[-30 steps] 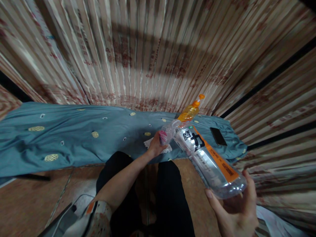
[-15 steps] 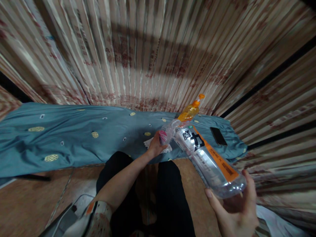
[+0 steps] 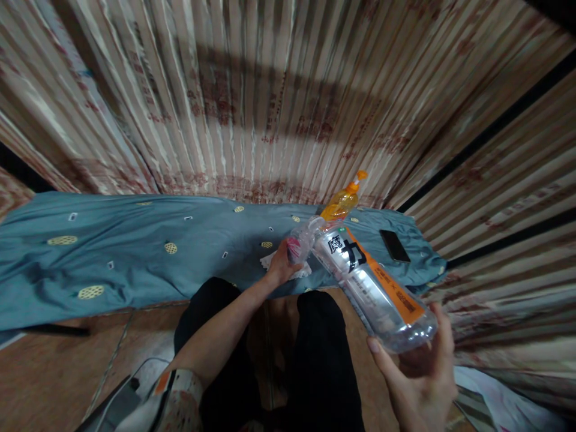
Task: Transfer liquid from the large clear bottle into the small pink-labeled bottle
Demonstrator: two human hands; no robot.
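Observation:
My right hand [image 3: 416,378] grips the base of a big clear plastic bottle [image 3: 373,285] with an orange and black label, held tilted with its neck pointing away toward the blue cloth. My left hand [image 3: 282,267] is closed around the bottle's neck and a pink cap [image 3: 293,247]. Under that hand lies a white tissue [image 3: 270,261] on the cloth. Behind the bottle neck stands an orange pump bottle [image 3: 344,201].
A blue patterned cloth [image 3: 112,252] covers a low surface across the view. A black phone [image 3: 395,245] lies on its right end. Striped curtains hang behind and to the right. My black-trousered knees are below, with a brown tiled floor [image 3: 58,372] to the left.
Both hands and the bottle keep the same grip; the view has shifted slightly, so everything sits a little higher and to the left.

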